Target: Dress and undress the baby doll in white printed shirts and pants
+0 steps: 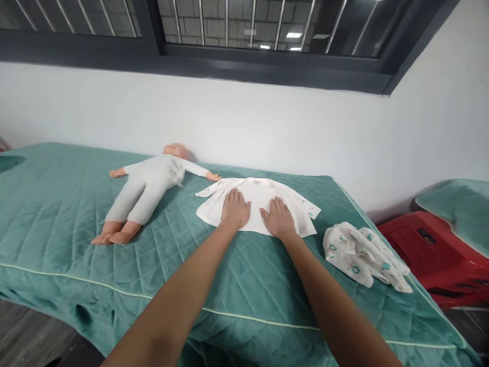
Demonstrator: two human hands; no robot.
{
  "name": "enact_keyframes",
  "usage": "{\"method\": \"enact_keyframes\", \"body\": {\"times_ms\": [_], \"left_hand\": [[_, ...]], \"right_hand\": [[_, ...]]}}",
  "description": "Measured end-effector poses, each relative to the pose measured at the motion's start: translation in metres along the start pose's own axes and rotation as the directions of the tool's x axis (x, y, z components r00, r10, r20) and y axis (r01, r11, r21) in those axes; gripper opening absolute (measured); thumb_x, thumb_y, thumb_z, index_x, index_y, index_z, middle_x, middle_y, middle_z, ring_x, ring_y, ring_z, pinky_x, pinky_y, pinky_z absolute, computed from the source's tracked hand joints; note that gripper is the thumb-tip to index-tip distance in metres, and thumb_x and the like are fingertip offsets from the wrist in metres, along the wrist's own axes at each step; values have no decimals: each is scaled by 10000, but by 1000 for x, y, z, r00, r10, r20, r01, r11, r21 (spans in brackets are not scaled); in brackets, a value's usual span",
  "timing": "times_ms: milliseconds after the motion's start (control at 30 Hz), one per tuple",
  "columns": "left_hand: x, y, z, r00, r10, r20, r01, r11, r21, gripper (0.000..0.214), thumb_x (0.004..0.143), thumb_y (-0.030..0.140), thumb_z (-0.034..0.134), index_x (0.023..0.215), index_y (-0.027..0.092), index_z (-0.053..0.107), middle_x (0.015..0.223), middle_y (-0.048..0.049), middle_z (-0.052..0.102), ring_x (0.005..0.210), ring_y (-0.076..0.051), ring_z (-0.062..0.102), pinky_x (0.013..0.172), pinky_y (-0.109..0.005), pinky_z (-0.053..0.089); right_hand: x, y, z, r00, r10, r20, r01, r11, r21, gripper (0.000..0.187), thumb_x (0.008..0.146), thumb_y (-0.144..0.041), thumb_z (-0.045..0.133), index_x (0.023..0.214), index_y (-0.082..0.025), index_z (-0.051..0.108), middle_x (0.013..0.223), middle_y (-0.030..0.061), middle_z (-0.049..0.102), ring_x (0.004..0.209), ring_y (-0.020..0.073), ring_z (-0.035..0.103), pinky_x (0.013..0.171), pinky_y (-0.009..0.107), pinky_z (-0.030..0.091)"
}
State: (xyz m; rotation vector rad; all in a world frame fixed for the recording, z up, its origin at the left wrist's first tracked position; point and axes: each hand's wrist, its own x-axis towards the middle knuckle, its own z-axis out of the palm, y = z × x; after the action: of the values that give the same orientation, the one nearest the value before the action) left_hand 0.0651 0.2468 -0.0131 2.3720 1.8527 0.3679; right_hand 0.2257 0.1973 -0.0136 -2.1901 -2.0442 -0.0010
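A small white baby shirt lies spread flat on the green quilted bed cover. My left hand rests palm down on the shirt's left half, fingers stretched out. My right hand lies flat on its right half, fingers also extended. Neither hand holds anything. A baby doll in a pale grey bodysuit lies on its back to the left of the shirt, arms out, head toward the wall.
A crumpled white printed garment lies to the right of the shirt near the bed's edge. A red plastic stool stands right of the bed, beside another green-covered surface. A white wall and dark window frame run behind.
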Motion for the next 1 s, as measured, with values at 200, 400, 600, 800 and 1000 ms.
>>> {"method": "enact_keyframes", "body": {"times_ms": [200, 400, 600, 800, 1000], "left_hand": [[-36, -3, -7, 997, 66, 28, -66, 998, -10, 706, 1009, 476, 196, 1546, 34, 318, 1646, -192, 213, 1555, -263, 145, 1262, -434, 132], [-85, -11, -14, 982, 190, 5, -190, 982, -17, 644, 1019, 480, 205, 1535, 137, 380, 1647, -107, 272, 1551, -238, 175, 1272, -447, 127], [-87, -65, -25, 954, 136, -266, -173, 977, -124, 493, 992, 330, 343, 1449, 206, 479, 1609, -52, 372, 1526, -204, 239, 1271, -409, 184], [-35, -127, -25, 903, -202, -380, 94, 954, -283, 509, 883, 209, 509, 1390, 156, 511, 1448, -115, 540, 1378, -254, 445, 1180, -373, 351], [2, -147, -28, 930, -263, -258, 183, 938, -296, 363, 900, 380, 572, 1223, 229, 639, 1308, -83, 662, 1263, -283, 554, 1073, -402, 423]], "right_hand": [[-37, 2, -3, 997, -73, -38, 73, 997, -2, 737, 1038, -513, 219, 1523, 30, 331, 1619, 235, 263, 1528, 300, 212, 1225, 440, 181], [-67, 2, -9, 989, -136, -58, 136, 991, -14, 728, 1039, -520, 226, 1508, 16, 377, 1607, 224, 304, 1518, 298, 250, 1229, 459, 201], [-106, 7, -8, 973, -201, -114, 202, 979, -7, 746, 1020, -563, 230, 1527, -34, 373, 1623, 177, 286, 1527, 275, 235, 1234, 469, 239], [-142, 10, -10, 962, -245, -123, 260, 957, 130, 705, 991, -563, 355, 1578, -176, 308, 1626, 113, 304, 1517, 287, 265, 1212, 538, 297], [-89, 23, -39, 970, -86, -226, 182, 876, 447, 559, 975, -505, 433, 1464, -240, 486, 1543, 79, 474, 1446, 256, 412, 1199, 468, 336]]}}
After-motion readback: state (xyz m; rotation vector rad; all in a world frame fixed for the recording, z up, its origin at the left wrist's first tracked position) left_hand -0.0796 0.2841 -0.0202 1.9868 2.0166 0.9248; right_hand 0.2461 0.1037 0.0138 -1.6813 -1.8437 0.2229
